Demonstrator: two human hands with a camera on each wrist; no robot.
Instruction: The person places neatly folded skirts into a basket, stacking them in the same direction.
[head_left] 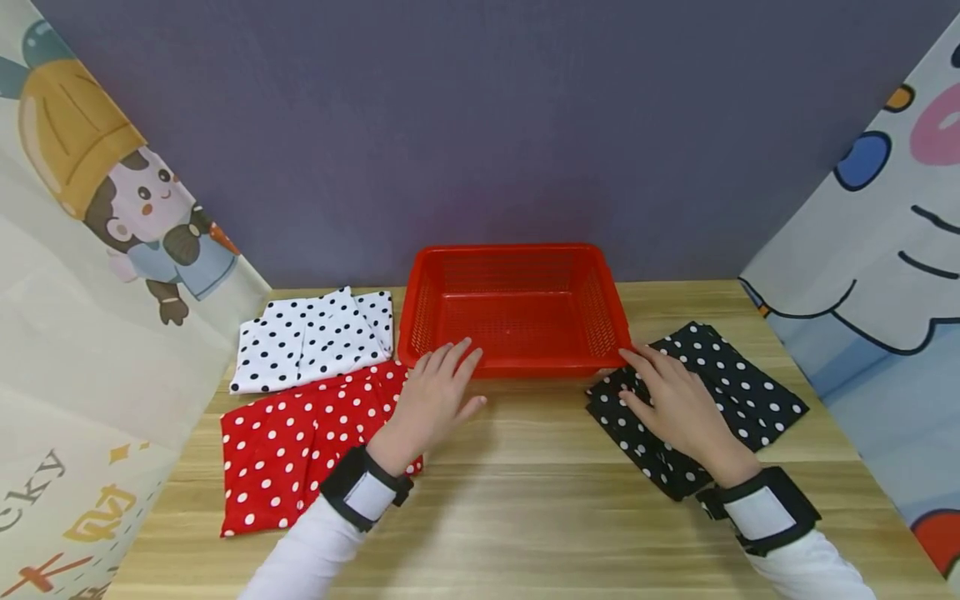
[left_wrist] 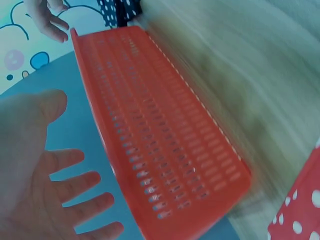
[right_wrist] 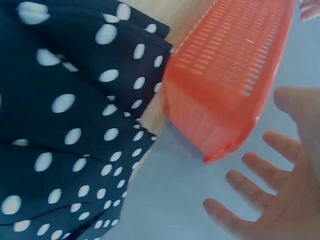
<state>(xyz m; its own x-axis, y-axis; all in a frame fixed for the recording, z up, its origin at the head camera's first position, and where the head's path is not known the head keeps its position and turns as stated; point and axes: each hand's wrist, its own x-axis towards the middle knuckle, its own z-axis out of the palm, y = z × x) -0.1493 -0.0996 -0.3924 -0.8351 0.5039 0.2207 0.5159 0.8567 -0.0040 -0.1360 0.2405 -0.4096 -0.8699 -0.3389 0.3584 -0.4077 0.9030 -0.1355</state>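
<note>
A red plastic basket (head_left: 517, 367) with slotted sides stands at the back middle of the table. Over its front left corner hovers my left hand (head_left: 431, 400), fingers spread and nothing held; the left wrist view shows the fingers (left_wrist: 80, 185) apart from the basket wall. My right hand (head_left: 678, 408) is above the folded black cloth with white dots (head_left: 757, 400), its fingertips near the basket's front right corner. In the right wrist view those fingers (right_wrist: 260, 187) are spread beside the basket (right_wrist: 215, 85) and hold nothing.
Left of the basket lies a folded white cloth with black dots (head_left: 315, 342). In front of that is a red cloth with white dots (head_left: 277, 458), partly under the left forearm. A dark backdrop (head_left: 480, 125) rises behind the wooden table (head_left: 517, 508); printed panels flank it.
</note>
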